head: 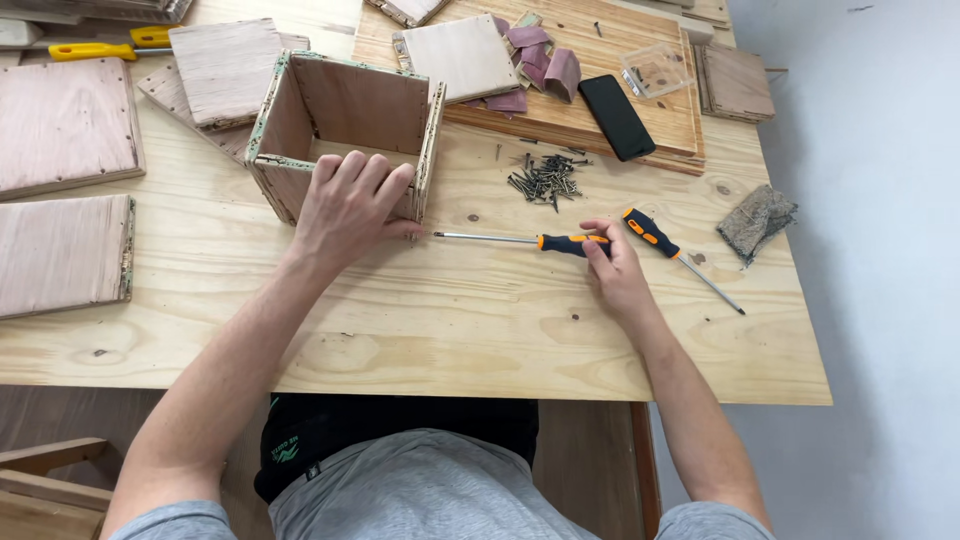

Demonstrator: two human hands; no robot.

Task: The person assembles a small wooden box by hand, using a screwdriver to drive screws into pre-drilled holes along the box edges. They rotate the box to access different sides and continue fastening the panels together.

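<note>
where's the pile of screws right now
In the head view the pile of screws lies loose on the plywood table, right of the open wooden box, just below the black phone and above the screwdriver.
</note>
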